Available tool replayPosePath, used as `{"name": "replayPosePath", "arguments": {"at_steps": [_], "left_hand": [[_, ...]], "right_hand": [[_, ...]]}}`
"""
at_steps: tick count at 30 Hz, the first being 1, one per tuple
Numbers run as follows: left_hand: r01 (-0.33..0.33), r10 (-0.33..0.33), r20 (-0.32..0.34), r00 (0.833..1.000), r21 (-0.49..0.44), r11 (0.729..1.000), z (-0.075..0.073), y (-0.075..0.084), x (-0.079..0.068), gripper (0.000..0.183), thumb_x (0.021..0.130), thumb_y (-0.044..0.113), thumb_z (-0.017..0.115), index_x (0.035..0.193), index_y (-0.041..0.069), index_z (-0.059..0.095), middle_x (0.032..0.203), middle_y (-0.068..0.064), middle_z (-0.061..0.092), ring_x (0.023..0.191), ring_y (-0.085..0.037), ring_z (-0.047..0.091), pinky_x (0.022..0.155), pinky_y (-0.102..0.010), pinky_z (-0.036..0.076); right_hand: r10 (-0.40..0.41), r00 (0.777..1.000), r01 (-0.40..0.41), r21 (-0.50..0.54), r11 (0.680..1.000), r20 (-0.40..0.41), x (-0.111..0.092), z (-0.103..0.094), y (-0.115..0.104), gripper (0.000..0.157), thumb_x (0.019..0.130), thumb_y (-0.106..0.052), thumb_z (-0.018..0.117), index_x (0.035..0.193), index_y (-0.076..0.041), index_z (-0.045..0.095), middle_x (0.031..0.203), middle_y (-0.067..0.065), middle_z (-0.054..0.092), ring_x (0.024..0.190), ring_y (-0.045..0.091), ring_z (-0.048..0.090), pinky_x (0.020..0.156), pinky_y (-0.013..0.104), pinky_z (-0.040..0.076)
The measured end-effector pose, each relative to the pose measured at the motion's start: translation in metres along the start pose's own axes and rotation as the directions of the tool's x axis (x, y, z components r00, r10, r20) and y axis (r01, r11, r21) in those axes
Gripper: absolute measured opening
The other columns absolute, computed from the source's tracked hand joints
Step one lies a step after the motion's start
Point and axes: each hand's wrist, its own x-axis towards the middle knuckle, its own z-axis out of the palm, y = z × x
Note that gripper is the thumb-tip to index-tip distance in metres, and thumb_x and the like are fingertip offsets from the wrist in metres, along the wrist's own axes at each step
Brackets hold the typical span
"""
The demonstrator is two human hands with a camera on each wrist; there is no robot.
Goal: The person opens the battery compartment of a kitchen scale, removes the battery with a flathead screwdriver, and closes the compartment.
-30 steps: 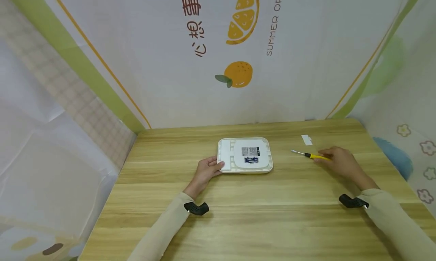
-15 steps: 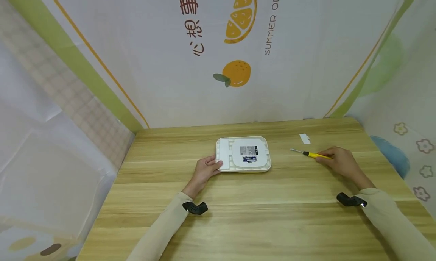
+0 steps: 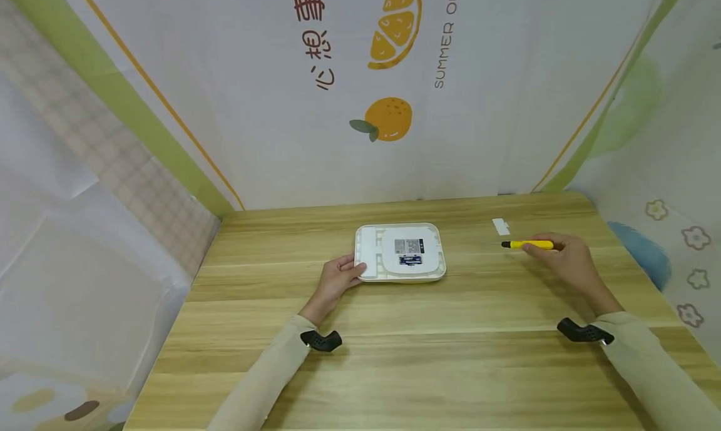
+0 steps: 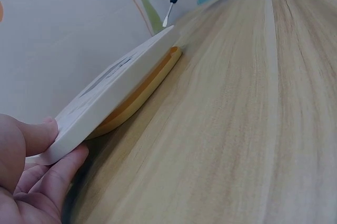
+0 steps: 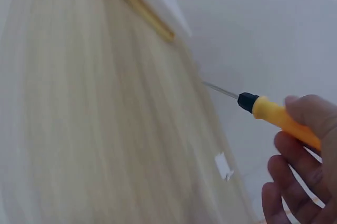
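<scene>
My left hand (image 3: pixel 336 283) grips the left corner of a flat white device (image 3: pixel 394 262), thumb on top and fingers beneath. Its upward face carries a printed label and an uncovered battery compartment with blue batteries (image 3: pixel 410 259). In the left wrist view the device (image 4: pixel 118 84) is tilted, with a yellow part (image 4: pixel 139 98) underneath. Over on the right, my right hand (image 3: pixel 574 262) holds a yellow-handled screwdriver (image 3: pixel 529 244) above the table. Its flat blade (image 4: pixel 168 14) shows in the left wrist view. Behind it lies a small white battery cover (image 3: pixel 501 226), apart from both hands.
The wood-grain table (image 3: pixel 428 356) reaches back to a white printed cloth wall (image 3: pixel 270 137). Cloth also hangs at the left and right sides. A black wrist camera (image 3: pixel 321 340) sits on the left sleeve, another black camera (image 3: pixel 584 331) on the right.
My right hand has raised the screwdriver and turned it, so its shaft no longer shows clearly in the head view. The left hand keeps its grip on the device; the head view shifts slightly.
</scene>
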Motion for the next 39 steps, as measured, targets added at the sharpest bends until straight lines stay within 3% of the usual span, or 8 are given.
{"name": "replayPosePath", "arguments": {"at_steps": [4, 6, 10, 13, 17, 25, 31, 39], "left_hand": [[0.003, -0.003, -0.005, 1.000, -0.005, 1.000, 0.000, 0.000, 0.000, 0.045, 0.098, -0.002, 0.065, 0.139, -0.017, 0.051, 0.128, -0.033, 0.064, 0.093, -0.015, 0.070, 0.077, -0.023, 0.062], [0.008, -0.008, -0.006, 1.000, -0.011, 1.000, 0.001, 0.000, 0.000, 0.046, 0.098, -0.002, 0.065, 0.139, -0.016, 0.051, 0.128, -0.033, 0.064, 0.092, -0.014, 0.070, 0.077, -0.022, 0.062], [0.007, -0.007, -0.004, 1.000, -0.015, 1.000, 0.000, 0.000, 0.000, 0.046, 0.098, -0.002, 0.065, 0.139, -0.016, 0.051, 0.129, -0.033, 0.063, 0.093, -0.014, 0.070, 0.077, -0.022, 0.062], [0.005, -0.005, -0.005, 1.000, -0.016, 1.000, 0.000, 0.000, -0.001, 0.046, 0.099, -0.001, 0.065, 0.139, -0.016, 0.051, 0.129, -0.033, 0.063, 0.094, -0.015, 0.070, 0.079, -0.023, 0.062], [0.004, -0.004, -0.009, 1.000, -0.012, 1.000, 0.001, 0.000, -0.001, 0.045, 0.099, -0.001, 0.065, 0.139, -0.016, 0.052, 0.128, -0.033, 0.063, 0.094, -0.016, 0.070, 0.079, -0.024, 0.063], [0.022, -0.022, -0.018, 1.000, -0.020, 1.000, 0.001, 0.000, 0.001, 0.046, 0.098, -0.001, 0.066, 0.139, -0.014, 0.052, 0.127, -0.031, 0.065, 0.092, -0.015, 0.071, 0.078, -0.024, 0.063], [0.017, -0.017, -0.010, 1.000, -0.009, 1.000, 0.000, -0.002, 0.001, 0.045, 0.099, 0.000, 0.066, 0.140, -0.013, 0.053, 0.128, -0.031, 0.064, 0.095, -0.017, 0.071, 0.080, -0.025, 0.063], [0.010, -0.011, -0.009, 1.000, -0.029, 1.000, 0.001, -0.001, 0.000, 0.045, 0.099, -0.001, 0.065, 0.139, -0.014, 0.052, 0.128, -0.032, 0.064, 0.095, -0.017, 0.071, 0.079, -0.024, 0.063]], "right_hand": [[0.030, 0.999, -0.018, 0.326, 0.945, -0.031, 0.001, 0.002, -0.015, 0.032, 0.100, -0.031, 0.069, 0.117, -0.005, 0.072, 0.099, -0.006, 0.073, 0.083, 0.004, 0.068, 0.072, 0.019, 0.061], [0.014, 0.999, 0.004, 0.539, 0.842, -0.029, 0.003, 0.004, -0.024, 0.024, 0.102, -0.024, 0.066, 0.117, -0.006, 0.069, 0.103, -0.009, 0.072, 0.091, 0.005, 0.072, 0.079, 0.022, 0.062], [-0.062, 0.998, 0.047, 0.837, 0.545, -0.016, 0.007, 0.013, -0.045, 0.020, 0.103, -0.011, 0.058, 0.118, 0.002, 0.061, 0.112, 0.004, 0.073, 0.099, 0.015, 0.074, 0.086, 0.030, 0.060], [-0.089, 0.996, 0.071, 0.874, 0.480, -0.032, 0.010, 0.022, -0.063, 0.020, 0.104, -0.011, 0.055, 0.116, 0.005, 0.056, 0.110, 0.008, 0.076, 0.099, 0.017, 0.075, 0.087, 0.031, 0.059], [-0.076, 0.995, 0.100, 0.825, 0.556, -0.068, 0.012, 0.034, -0.086, 0.020, 0.105, -0.015, 0.056, 0.115, 0.002, 0.052, 0.105, 0.004, 0.075, 0.096, 0.014, 0.075, 0.086, 0.028, 0.058], [-0.083, 0.996, 0.090, 0.548, 0.831, -0.038, 0.015, 0.064, -0.111, 0.035, 0.106, -0.022, 0.057, 0.127, 0.005, 0.048, 0.110, 0.003, 0.071, 0.093, 0.001, 0.071, 0.084, 0.023, 0.059], [-0.072, 0.996, 0.091, 0.522, 0.848, -0.057, 0.016, 0.089, -0.121, 0.042, 0.104, -0.019, 0.061, 0.124, 0.014, 0.048, 0.119, 0.037, 0.064, 0.088, 0.000, 0.071, 0.082, 0.026, 0.061], [-0.054, 0.997, 0.074, 0.492, 0.867, -0.056, 0.019, 0.111, -0.121, 0.043, 0.102, -0.020, 0.066, 0.120, 0.014, 0.048, 0.116, 0.034, 0.065, 0.085, 0.000, 0.070, 0.080, 0.028, 0.062]]}}
